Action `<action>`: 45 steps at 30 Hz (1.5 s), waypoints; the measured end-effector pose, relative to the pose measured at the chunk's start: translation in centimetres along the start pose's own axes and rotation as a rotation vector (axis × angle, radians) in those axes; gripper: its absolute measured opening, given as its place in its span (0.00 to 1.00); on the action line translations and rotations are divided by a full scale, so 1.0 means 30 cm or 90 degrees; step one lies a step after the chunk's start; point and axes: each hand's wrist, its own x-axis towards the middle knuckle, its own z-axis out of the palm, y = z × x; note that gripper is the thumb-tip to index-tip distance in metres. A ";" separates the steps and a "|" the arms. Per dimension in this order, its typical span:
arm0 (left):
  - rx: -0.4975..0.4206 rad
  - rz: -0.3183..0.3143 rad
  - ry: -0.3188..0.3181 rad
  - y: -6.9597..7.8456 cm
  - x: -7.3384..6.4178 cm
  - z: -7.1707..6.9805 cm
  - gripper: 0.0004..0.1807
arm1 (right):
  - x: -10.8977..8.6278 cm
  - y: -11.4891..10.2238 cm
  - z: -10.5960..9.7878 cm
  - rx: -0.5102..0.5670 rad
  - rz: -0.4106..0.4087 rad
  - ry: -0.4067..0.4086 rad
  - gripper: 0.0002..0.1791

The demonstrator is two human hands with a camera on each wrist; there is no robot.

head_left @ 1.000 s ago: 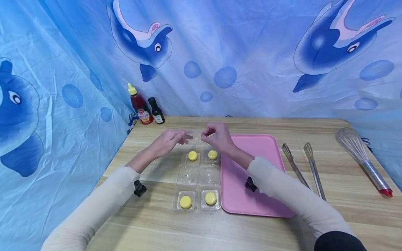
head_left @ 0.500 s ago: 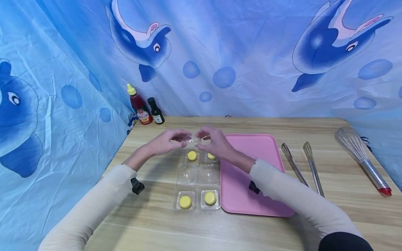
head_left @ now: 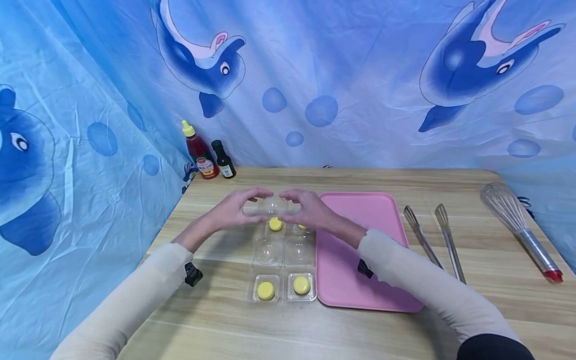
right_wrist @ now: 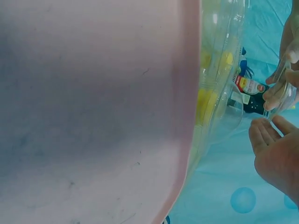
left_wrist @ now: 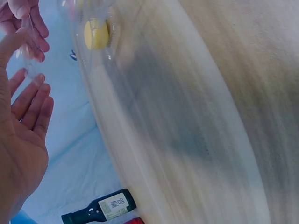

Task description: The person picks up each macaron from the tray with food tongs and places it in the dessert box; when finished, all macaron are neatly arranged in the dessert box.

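Both hands hold a clear domed plastic lid [head_left: 272, 205] between them, over the far-left compartment of clear plastic boxes [head_left: 282, 276]. My left hand [head_left: 234, 207] grips its left edge with thumb and fingers; my right hand [head_left: 310, 210] has the opposite edge the same way. In the left wrist view the see-through lid [left_wrist: 29, 58] spans the two hands. Right below it sits a yellow macaron [head_left: 275, 224]. The far-right macaron [head_left: 302, 226] is partly hidden by my right hand. Two more macarons, left [head_left: 266, 290] and right [head_left: 301, 285], lie in the near compartments, behind which clear domed lids [head_left: 268, 251] lie open.
A pink tray [head_left: 360, 280] lies right beside the boxes. Beyond it are metal tongs [head_left: 434, 245] and a whisk [head_left: 517, 230]. A red sauce bottle [head_left: 202, 155] and a small dark bottle [head_left: 224, 160] stand at the back left, before a blue dolphin curtain [head_left: 360, 60].
My left hand has gone from loosely extended fingers to gripping the lid. The lid has come up and toward me between both hands, nearer the far-left macaron.
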 end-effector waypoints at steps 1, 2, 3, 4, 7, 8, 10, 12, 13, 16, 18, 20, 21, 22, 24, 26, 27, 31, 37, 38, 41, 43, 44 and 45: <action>0.008 0.005 -0.002 -0.002 -0.002 0.004 0.39 | 0.000 0.002 0.002 -0.008 -0.002 0.001 0.38; 0.017 0.010 -0.003 -0.005 -0.005 0.008 0.39 | -0.001 0.004 0.005 -0.015 -0.003 0.001 0.39; 0.025 0.014 -0.005 -0.008 -0.008 0.013 0.39 | -0.002 0.007 0.009 -0.021 -0.001 0.000 0.39; 0.033 0.019 -0.005 -0.010 -0.012 0.018 0.39 | -0.002 0.008 0.012 -0.028 0.000 -0.001 0.39; 0.045 0.043 -0.006 -0.016 -0.022 0.032 0.39 | -0.005 0.012 0.027 -0.043 0.013 -0.006 0.40; 0.048 0.050 -0.008 -0.018 -0.026 0.037 0.39 | -0.005 0.013 0.032 -0.047 0.015 -0.008 0.40; 0.053 0.055 -0.009 -0.019 -0.033 0.044 0.38 | -0.005 0.015 0.042 -0.060 0.020 -0.011 0.40; 0.058 0.054 -0.014 -0.019 -0.040 0.050 0.38 | -0.006 0.017 0.051 -0.073 0.018 -0.014 0.40; 0.063 0.050 -0.017 -0.018 -0.043 0.053 0.39 | -0.006 0.018 0.054 -0.080 0.016 -0.014 0.41; 0.076 0.033 -0.026 -0.017 -0.049 0.062 0.39 | -0.006 0.023 0.065 -0.100 0.009 -0.022 0.41; 0.082 0.025 -0.029 -0.019 -0.053 0.067 0.40 | -0.005 0.025 0.071 -0.111 0.004 -0.027 0.41; 0.086 0.014 -0.030 -0.023 -0.057 0.073 0.40 | -0.003 0.028 0.077 -0.123 0.002 -0.031 0.41; 0.085 0.008 -0.029 -0.025 -0.058 0.076 0.40 | -0.002 0.029 0.079 -0.129 0.002 -0.034 0.41; 0.084 0.002 -0.028 -0.026 -0.060 0.079 0.40 | -0.002 0.029 0.081 -0.131 0.004 -0.035 0.41; 0.079 -0.013 -0.027 -0.029 -0.061 0.084 0.40 | 0.000 0.030 0.084 -0.138 0.006 -0.038 0.41; 0.073 -0.026 -0.028 -0.032 -0.061 0.088 0.40 | 0.000 0.029 0.086 -0.142 0.014 -0.041 0.42; 0.069 -0.032 -0.030 -0.034 -0.061 0.090 0.41 | 0.001 0.029 0.087 -0.146 0.017 -0.043 0.42; 0.062 -0.050 -0.038 -0.037 -0.060 0.096 0.41 | 0.004 0.028 0.088 -0.156 0.026 -0.049 0.43; 0.066 -0.057 -0.049 -0.038 -0.057 0.100 0.42 | 0.006 0.029 0.090 -0.168 0.023 -0.053 0.43; 0.068 -0.056 -0.051 -0.038 -0.057 0.100 0.42 | 0.007 0.029 0.090 -0.171 0.022 -0.054 0.43; 0.071 -0.054 -0.058 -0.038 -0.054 0.097 0.42 | 0.010 0.029 0.090 -0.183 0.018 -0.058 0.43; 0.076 -0.054 -0.064 -0.038 -0.053 0.095 0.42 | 0.012 0.028 0.091 -0.189 0.019 -0.059 0.43; 0.075 -0.055 -0.067 -0.038 -0.052 0.095 0.42 | 0.012 0.028 0.091 -0.190 0.021 -0.059 0.43; 0.074 -0.057 -0.070 -0.037 -0.051 0.094 0.42 | 0.013 0.028 0.092 -0.191 0.022 -0.059 0.42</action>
